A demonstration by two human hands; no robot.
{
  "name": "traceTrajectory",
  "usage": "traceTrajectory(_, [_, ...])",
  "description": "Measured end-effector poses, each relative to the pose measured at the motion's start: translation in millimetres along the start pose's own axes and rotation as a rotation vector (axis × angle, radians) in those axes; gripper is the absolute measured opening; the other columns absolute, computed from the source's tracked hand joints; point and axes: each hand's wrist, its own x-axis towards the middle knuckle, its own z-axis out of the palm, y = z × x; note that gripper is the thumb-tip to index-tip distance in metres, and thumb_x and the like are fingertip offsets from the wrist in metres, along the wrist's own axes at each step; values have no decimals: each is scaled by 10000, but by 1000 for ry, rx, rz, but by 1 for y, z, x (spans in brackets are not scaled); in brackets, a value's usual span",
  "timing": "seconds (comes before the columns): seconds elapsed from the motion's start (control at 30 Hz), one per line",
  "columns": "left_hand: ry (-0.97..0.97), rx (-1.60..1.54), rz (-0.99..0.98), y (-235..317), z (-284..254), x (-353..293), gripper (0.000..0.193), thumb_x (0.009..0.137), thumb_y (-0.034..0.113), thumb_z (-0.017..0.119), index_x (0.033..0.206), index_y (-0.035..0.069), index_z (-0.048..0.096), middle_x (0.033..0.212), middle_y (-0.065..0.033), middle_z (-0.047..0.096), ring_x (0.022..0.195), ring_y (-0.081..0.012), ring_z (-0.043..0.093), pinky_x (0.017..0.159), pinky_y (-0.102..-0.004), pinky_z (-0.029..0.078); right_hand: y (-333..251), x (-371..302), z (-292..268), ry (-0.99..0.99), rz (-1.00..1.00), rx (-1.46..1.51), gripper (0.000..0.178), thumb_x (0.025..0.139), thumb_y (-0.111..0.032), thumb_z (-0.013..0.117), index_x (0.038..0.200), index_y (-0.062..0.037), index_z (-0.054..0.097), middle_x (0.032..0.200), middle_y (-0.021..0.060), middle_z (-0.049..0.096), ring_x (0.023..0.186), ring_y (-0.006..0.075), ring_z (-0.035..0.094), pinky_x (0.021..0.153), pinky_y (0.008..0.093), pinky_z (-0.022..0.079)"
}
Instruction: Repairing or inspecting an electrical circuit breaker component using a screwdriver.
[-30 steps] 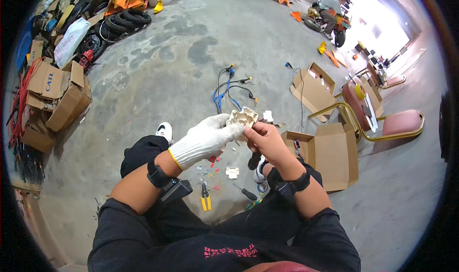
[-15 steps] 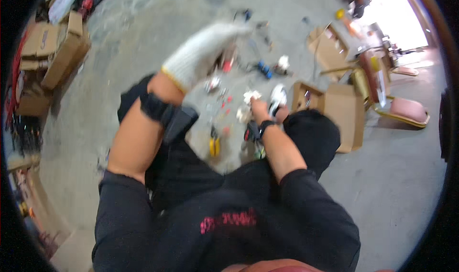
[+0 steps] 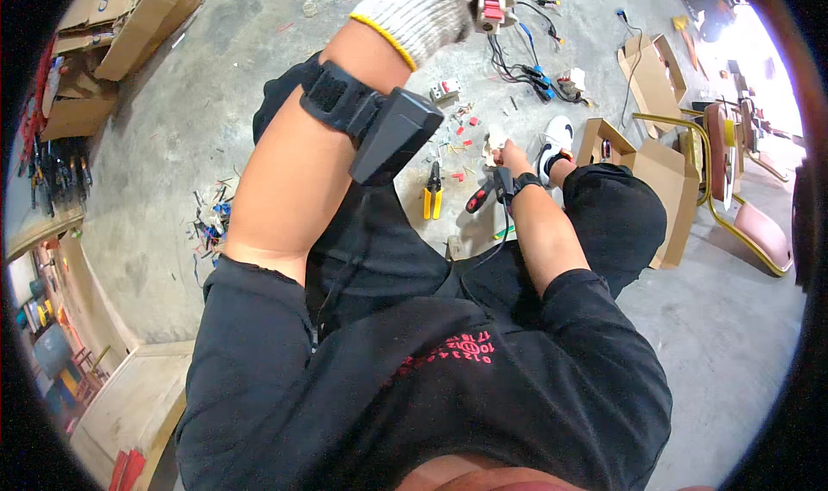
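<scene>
My left hand [image 3: 427, 8] wears a white knit glove with a yellow cuff and reaches to the upper edge. It is closed on a white circuit breaker [image 3: 493, 9] with a red switch; its fingertips are partly hidden. Lower right, my bare right hand [image 3: 515, 157] is closed at a crumpled pale piece [image 3: 495, 142], too small to make out. Beside that wrist lies a tool with a red-and-black handle [image 3: 477, 200]. Yellow-handled pliers [image 3: 432, 198] rest on the floor between my legs. Another white breaker [image 3: 445, 90] lies just beyond my left wrist.
Black cables with blue connectors [image 3: 539, 83] spread ahead. Red bits [image 3: 460, 178] are scattered mid-floor. Open cardboard boxes [image 3: 669, 180] and a gold-framed chair [image 3: 759, 232] stand right. Wire scraps [image 3: 211, 223] lie left, below a large carton [image 3: 151, 25].
My left hand has moved farther forward with the breaker. The whole view has shifted, so floor things sit higher and farther right. My right hand stays low by the pale piece.
</scene>
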Motion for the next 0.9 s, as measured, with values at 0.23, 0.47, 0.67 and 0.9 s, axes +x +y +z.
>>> traceTrajectory(0.23, [-166, 15, 28, 0, 36, -7, 175, 942, 280, 592, 860, 126, 583, 603, 13, 516, 426, -108, 447, 381, -242, 358, -4, -15, -126, -39, 756, 1520, 480, 940, -449, 374, 996, -31, 605, 692, 130, 615, 555, 265, 555, 498, 396, 463])
traceTrajectory(0.47, [-290, -114, 8, -9, 51, -1, 209, 926, 274, 590, 773, 144, 534, 552, 6, 471, 411, -129, 443, 388, -253, 358, -90, -64, -335, 111, 376, 1339, 543, 969, -611, 380, 738, -124, 445, 569, 16, 355, 528, 218, 450, 676, 508, 522])
traceTrajectory(0.67, [-94, -129, -86, -7, 59, 15, 204, 935, 248, 558, 785, 109, 563, 589, -43, 579, 359, -150, 471, 350, -271, 398, -132, -115, -494, 202, -224, 1142, 362, 908, -429, 634, 898, -78, 546, 712, 8, 430, 619, 158, 493, 773, 455, 536])
traceTrajectory(0.9, [-256, -100, -34, -18, 54, 31, 258, 935, 318, 570, 906, 63, 592, 713, -64, 611, 535, -195, 579, 487, -315, 498, -129, -106, -412, -43, -295, 1475, 431, 1033, -408, 405, 783, -75, 514, 668, 64, 522, 697, 270, 559, 779, 430, 478])
